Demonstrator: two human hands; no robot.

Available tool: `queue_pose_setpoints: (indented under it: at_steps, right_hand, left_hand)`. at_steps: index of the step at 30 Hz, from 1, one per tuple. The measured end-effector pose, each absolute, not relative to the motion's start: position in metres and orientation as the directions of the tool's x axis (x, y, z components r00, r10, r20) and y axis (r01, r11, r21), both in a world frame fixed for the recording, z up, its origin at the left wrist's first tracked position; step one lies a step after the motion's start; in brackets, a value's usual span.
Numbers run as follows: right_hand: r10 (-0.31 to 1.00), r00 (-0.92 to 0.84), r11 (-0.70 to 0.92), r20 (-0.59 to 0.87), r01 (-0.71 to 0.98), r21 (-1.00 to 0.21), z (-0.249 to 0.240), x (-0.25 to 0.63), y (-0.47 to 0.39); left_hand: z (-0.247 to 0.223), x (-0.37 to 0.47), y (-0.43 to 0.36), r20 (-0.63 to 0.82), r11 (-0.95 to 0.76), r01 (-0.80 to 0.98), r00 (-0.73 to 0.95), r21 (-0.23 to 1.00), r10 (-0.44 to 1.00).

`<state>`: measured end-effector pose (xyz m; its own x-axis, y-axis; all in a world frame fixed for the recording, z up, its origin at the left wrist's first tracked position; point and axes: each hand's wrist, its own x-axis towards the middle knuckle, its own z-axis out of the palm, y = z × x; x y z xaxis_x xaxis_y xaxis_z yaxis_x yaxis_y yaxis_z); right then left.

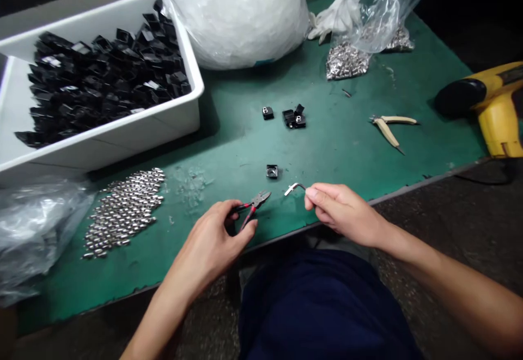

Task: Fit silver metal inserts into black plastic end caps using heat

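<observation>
My left hand holds small cutters with red-and-black handles, their jaws pointing up and right. In my right hand, thumb and fingers pinch a thin dark piece with a bright metal end, which points left toward the cutters without touching them. Just beyond, a small black square part lies on the green table. Farther back are a single black part with a metal ring and a small cluster of black parts.
A white bin of black parts stands at the left, near metal pieces and a plastic bag. Behind are a large bag and bagged metal parts. Cream-handled pliers and a yellow tool lie right.
</observation>
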<state>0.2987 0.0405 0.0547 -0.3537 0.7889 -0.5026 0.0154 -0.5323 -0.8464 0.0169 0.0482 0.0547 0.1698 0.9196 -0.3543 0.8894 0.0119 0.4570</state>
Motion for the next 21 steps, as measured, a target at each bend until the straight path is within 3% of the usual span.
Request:
queue_pose_setpoints:
  at_steps: [5,9,16,21]
  right_hand:
    - [0.621,-0.425,-0.777,-0.658,-0.227,-0.587,0.059,0.296,0.042]
    - [0.555,-0.421,-0.831,-0.717,-0.320,-0.455,0.060,0.294,0.043]
    - [0.552,-0.374,-0.834,-0.745,-0.244,-0.495,0.059,0.287,0.046]
    - [0.561,-0.383,-0.826,-0.734,-0.201,-0.527,0.060,0.280,0.048]
  left_hand:
    - [0.044,0.023,0.038,-0.160,-0.032,0.914,0.105,0.405,0.982]
    - [0.029,0.028,0.033,0.029,-0.133,0.935,0.131,0.327,0.991]
    - [0.007,0.028,0.030,0.121,-0.211,0.949,0.187,0.235,0.975]
    - [-0.001,0.026,0.026,0.166,-0.243,0.939,0.206,0.244,0.964]
